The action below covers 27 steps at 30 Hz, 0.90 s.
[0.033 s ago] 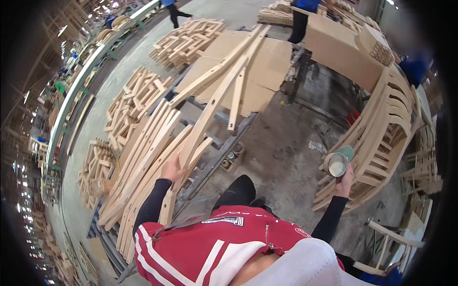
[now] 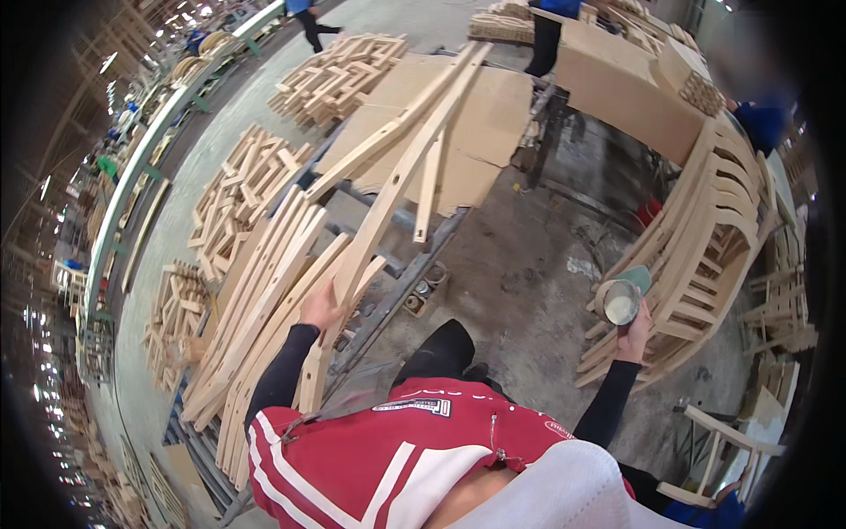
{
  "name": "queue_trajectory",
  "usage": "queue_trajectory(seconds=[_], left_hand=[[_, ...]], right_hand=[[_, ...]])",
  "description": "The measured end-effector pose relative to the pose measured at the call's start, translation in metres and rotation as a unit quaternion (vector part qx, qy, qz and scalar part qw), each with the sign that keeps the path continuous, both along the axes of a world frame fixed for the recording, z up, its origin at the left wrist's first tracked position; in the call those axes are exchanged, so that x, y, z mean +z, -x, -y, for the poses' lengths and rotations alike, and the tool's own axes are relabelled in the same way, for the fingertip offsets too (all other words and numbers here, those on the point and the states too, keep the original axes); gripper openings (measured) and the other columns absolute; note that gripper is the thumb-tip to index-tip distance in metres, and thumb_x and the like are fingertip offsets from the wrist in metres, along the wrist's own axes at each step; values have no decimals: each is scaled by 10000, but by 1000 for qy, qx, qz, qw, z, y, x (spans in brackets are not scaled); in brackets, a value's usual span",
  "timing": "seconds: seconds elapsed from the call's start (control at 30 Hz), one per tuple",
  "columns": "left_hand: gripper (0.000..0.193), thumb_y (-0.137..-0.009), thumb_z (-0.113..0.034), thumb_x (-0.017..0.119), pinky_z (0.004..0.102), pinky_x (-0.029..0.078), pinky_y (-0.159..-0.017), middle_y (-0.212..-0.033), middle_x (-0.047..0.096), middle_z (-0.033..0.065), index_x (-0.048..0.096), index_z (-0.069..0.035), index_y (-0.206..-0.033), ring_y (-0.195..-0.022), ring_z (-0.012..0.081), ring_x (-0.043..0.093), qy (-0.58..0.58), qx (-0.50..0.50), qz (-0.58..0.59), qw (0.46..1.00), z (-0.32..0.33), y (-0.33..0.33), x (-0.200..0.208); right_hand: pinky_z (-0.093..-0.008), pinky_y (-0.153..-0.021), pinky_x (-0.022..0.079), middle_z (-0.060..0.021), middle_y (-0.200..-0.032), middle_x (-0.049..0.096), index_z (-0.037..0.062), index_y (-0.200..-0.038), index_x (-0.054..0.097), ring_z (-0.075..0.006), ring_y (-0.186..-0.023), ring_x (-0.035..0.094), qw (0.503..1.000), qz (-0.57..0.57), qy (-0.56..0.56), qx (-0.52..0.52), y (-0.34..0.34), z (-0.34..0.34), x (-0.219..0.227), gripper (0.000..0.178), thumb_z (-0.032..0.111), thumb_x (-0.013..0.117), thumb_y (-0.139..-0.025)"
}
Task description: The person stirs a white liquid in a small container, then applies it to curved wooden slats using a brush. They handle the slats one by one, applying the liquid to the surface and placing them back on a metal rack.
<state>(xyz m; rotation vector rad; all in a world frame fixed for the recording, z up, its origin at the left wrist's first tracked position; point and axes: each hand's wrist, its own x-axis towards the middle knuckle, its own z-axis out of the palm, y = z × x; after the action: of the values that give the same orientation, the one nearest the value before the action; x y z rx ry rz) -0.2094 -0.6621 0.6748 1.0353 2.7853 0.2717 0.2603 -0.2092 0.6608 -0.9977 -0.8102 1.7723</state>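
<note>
- The long bar (image 2: 397,189) runs diagonally from the upper centre of the frame to the lower left of centre.
- The left hand (image 2: 320,307), left of centre, grips its lower part by the left edge, fingers closed against the wood.
- The right hand (image 2: 636,331), at the right of the frame, has its fingers around a cup (image 2: 620,304) with pale contents; a green piece (image 2: 638,277) shows at the cup's upper edge.
- Near the upper centre, a slanting bar (image 2: 374,148) and a short bar (image 2: 429,194) lie beside the long one, over cardboard (image 2: 493,123).
- More bars (image 2: 256,304) lie side by side left of the left hand, on the surface (image 2: 407,289).
- Curved frames (image 2: 712,264) stand at the right, just beyond the cup.
- Piles of short pieces (image 2: 339,79) fill the upper left.
</note>
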Motion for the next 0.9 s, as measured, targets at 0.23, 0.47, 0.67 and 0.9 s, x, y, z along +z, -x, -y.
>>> queue_trajectory(seconds=[0.23,0.47,0.67,0.9], left_hand=[[532,-657,-361,737,469,502,-787,-925,650,239,514,-26,-1006,-887,398,634,10,-54,78,995,-272,67,-12],[591,-647,-402,745,442,511,-808,-935,655,240,533,18,-1004,-901,374,642,39,-84,55,994,-513,179,-77],[509,-677,-380,763,421,524,-871,-1031,672,206,644,-15,-1010,-997,347,647,104,-15,113,988,-672,224,-111],[359,-808,-291,679,423,564,-743,-983,683,92,546,-114,-1090,-860,276,692,76,63,-125,987,-737,310,-161]], right_hand=[[-287,-792,521,-48,-1032,666,25,-1152,583,-137,-924,644,999,11,20,-37,18,-59,-8,283,235,561,-963],[-274,-768,514,-28,-975,661,29,-1087,578,-120,-869,643,995,40,40,-85,70,-150,8,261,257,572,-960],[-281,-755,518,-43,-958,668,14,-1080,582,-122,-862,645,994,23,36,-100,118,-222,42,238,221,567,-963],[-248,-705,503,-14,-904,671,27,-1015,618,-91,-803,633,995,44,66,-56,158,-276,30,183,195,579,-957]])
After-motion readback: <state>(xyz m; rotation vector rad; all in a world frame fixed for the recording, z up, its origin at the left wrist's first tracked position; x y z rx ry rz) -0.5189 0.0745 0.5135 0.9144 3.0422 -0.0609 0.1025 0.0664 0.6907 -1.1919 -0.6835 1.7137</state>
